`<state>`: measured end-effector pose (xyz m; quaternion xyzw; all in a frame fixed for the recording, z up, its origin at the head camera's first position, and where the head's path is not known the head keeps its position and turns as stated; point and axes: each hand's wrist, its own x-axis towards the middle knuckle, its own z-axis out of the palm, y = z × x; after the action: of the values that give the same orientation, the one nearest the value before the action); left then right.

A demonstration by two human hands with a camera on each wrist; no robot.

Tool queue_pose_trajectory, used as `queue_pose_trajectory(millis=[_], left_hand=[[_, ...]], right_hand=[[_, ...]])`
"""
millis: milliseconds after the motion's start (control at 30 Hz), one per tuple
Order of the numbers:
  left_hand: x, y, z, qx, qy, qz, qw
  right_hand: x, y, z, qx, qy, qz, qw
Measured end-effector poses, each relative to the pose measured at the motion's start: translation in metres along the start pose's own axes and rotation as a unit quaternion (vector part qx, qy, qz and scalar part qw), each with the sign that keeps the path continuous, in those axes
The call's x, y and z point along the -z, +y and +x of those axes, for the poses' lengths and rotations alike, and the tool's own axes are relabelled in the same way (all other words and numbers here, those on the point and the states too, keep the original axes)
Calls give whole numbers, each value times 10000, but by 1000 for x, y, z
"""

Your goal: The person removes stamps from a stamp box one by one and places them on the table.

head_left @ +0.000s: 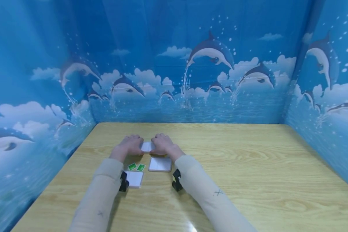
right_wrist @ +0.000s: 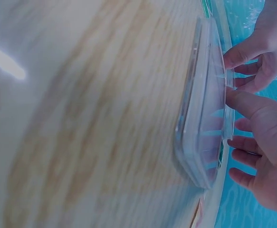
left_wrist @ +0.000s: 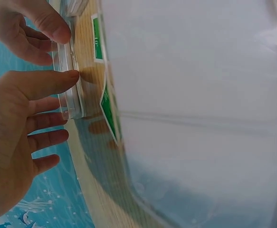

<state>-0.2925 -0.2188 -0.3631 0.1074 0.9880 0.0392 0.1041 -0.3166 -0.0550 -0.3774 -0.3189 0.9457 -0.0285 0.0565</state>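
Both hands hold a small flat clear plastic case [head_left: 147, 147] with a white inside, at the far left part of the table. The left hand [head_left: 130, 145] grips its left end, and the right hand [head_left: 163, 145] its right end. In the left wrist view, thumbs press the near side of the case [left_wrist: 71, 97] while fingers reach behind it. A second case [head_left: 160, 164] lies just in front of the right hand. Under the left wrist is a third case [head_left: 134, 179]. Two small green cards, one left [head_left: 132, 166] and one right [head_left: 141, 167], lie between that case and the hands.
A wood-grain table [head_left: 249, 167] spreads out to the right. Blue curtains [head_left: 162, 64] printed with dolphins enclose its back and sides. Partly hidden by the nearer case, an orange-edged card [right_wrist: 196, 214] shows at the bottom of the right wrist view.
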Motion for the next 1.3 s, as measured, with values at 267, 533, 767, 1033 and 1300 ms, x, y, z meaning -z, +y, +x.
queue_pose_trajectory(millis=[267, 533, 767, 1033, 1300], left_hand=[[0, -1, 1, -94, 17, 35, 9999], [2, -3, -1, -71, -3, -2, 10000], [2, -3, -3, -45, -33, -69, 10000], [1, 0, 0, -27, -44, -2, 10000], [2, 2, 0, 26, -27, -62, 10000]], right_hand=[[-1, 1, 1, -58, -30, -18, 10000], [-2, 0, 3, -138, 3, -40, 9999], [-2, 1, 0, -345, -41, 171, 9993], [-1, 3, -3, -322, -72, 245, 9992], [0, 4, -2, -296, -54, 181, 9994]])
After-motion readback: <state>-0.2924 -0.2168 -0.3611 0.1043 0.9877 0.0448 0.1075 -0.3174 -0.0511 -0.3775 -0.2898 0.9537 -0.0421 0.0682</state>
